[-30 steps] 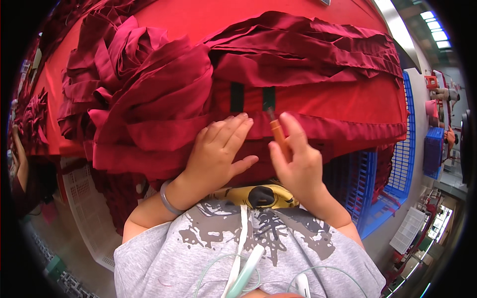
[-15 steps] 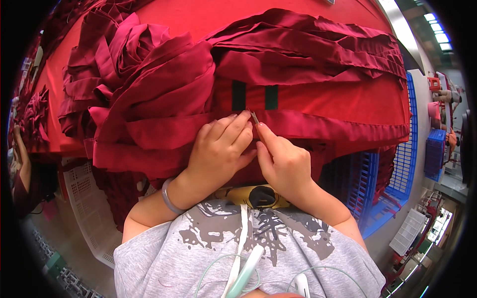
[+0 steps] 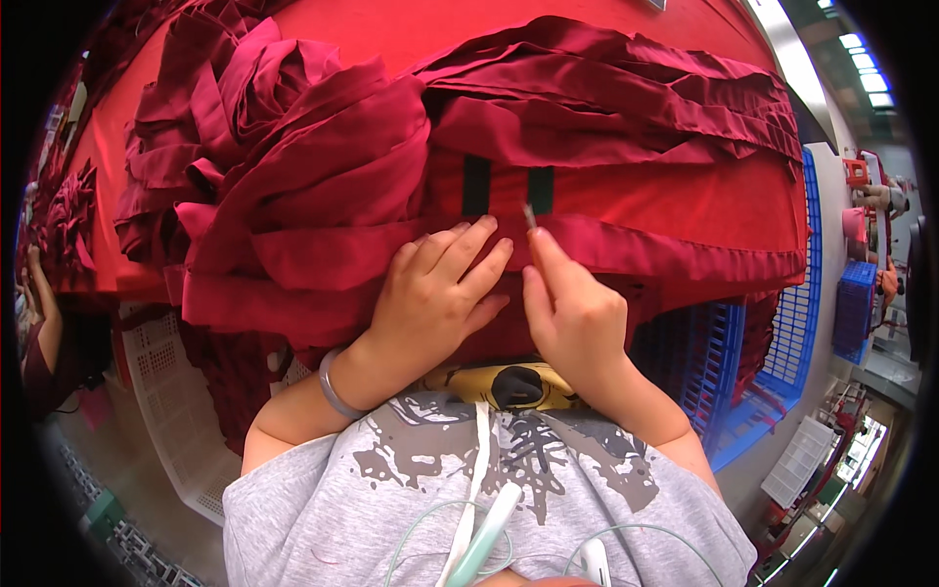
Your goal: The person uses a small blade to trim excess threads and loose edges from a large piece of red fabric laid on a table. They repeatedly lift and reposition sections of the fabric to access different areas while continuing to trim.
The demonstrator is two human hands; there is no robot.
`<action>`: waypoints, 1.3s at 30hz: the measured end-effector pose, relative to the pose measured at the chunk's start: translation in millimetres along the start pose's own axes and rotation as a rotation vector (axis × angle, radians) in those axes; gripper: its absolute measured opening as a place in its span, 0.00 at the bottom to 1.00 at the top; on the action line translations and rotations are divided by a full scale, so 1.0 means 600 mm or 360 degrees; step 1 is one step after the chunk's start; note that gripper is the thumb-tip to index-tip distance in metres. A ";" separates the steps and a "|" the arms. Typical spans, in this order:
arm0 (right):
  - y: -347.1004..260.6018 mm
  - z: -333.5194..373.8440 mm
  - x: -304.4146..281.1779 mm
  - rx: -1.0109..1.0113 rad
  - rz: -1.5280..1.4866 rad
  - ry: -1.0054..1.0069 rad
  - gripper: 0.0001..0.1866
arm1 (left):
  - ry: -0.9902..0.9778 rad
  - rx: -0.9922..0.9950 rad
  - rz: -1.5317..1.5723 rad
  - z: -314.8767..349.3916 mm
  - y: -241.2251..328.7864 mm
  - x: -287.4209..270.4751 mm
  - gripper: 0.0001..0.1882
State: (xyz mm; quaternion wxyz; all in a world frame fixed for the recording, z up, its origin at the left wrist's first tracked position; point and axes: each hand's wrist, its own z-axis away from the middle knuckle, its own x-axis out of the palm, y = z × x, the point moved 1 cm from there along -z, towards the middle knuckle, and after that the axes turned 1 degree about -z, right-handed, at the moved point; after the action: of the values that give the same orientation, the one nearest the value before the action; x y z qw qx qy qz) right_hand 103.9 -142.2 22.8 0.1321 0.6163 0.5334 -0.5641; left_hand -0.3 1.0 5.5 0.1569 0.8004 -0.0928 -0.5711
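Observation:
My left hand lies palm down on the near edge of a dark red fabric strip, its fingers stretched and spread. To its right, my right hand is closed around a slim, pointed metal tool, whose exact kind does not show. The tool's tip points away from me, above the strip's far edge. Just beyond lie two dark green bands, a left one and a right one, on the red cloth-covered table. Most of the tool is hidden in my fingers.
A heap of dark red fabric covers the table's left, and long folded strips lie along the back. Below the table edge stand a white crate and a blue crate. Another person's arm shows far left.
My right hand has moved a little right with the tool, away from my left fingertips. My left fingers have spread slightly, while that hand stays in place.

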 end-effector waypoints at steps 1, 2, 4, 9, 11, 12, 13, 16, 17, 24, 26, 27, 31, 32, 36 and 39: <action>0.005 -0.004 0.005 0.0029 -0.0067 0.0115 0.20 | -0.0009 0.0000 0.0011 0.000 0.000 -0.001 0.29; 0.007 -0.007 0.007 0.0058 -0.0134 0.0229 0.20 | -0.0017 0.0000 0.0022 0.000 0.001 -0.002 0.29; 0.006 -0.001 -0.003 0.0036 -0.0208 0.0114 0.19 | -0.0024 -0.0007 0.0036 0.000 0.001 -0.003 0.29; 0.002 0.006 -0.009 0.0037 -0.0096 -0.0117 0.18 | -0.0029 -0.0023 0.0009 -0.001 0.003 -0.003 0.29; 0.011 -0.009 0.000 0.0089 -0.0119 0.0086 0.18 | -0.0036 -0.0009 0.0031 0.000 0.001 -0.003 0.30; 0.014 -0.012 -0.004 0.0123 -0.0168 0.0174 0.17 | -0.0039 -0.0002 0.0041 0.000 0.001 -0.002 0.30; 0.013 -0.012 -0.008 0.0137 -0.0227 0.0154 0.18 | -0.0026 0.0001 0.0051 0.000 0.001 -0.005 0.29; 0.007 0.000 -0.024 0.0151 -0.0336 -0.0089 0.17 | 0.0046 -0.0015 0.0092 -0.007 0.003 -0.011 0.26; 0.010 0.005 -0.022 0.0164 -0.0396 -0.0044 0.17 | 0.0092 -0.0038 0.0114 -0.012 0.002 -0.009 0.24; 0.017 0.016 -0.012 0.0321 -0.0346 -0.0109 0.17 | 0.0207 -0.0333 -0.0070 -0.072 0.008 -0.002 0.16; 0.018 0.015 -0.013 0.0299 -0.0345 -0.0099 0.17 | 0.0225 -0.0356 -0.0026 -0.076 0.008 0.000 0.12; 0.019 0.014 -0.013 0.0288 -0.0353 -0.0094 0.17 | 0.0243 -0.0358 0.0020 -0.077 0.007 0.001 0.11; 0.020 0.016 -0.012 0.0278 -0.0368 -0.0089 0.17 | 0.0298 -0.0414 0.0233 -0.073 0.000 0.007 0.06; 0.021 0.017 -0.012 0.0281 -0.0369 -0.0089 0.17 | 0.0318 -0.0429 0.0293 -0.073 0.000 0.006 0.05; 0.024 0.019 -0.012 0.0296 -0.0368 -0.0093 0.17 | 0.0356 -0.0528 0.0540 -0.069 -0.002 -0.006 0.04; 0.021 0.020 -0.013 0.0273 -0.0363 -0.0061 0.17 | 0.0377 -0.0513 0.0589 -0.063 -0.009 -0.010 0.03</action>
State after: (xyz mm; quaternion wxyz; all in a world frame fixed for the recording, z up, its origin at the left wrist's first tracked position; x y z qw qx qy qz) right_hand 109.2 -160.2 19.8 0.0242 0.5498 0.5471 -0.6307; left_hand 32.9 13.7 20.2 0.3938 0.7958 -0.1265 -0.4424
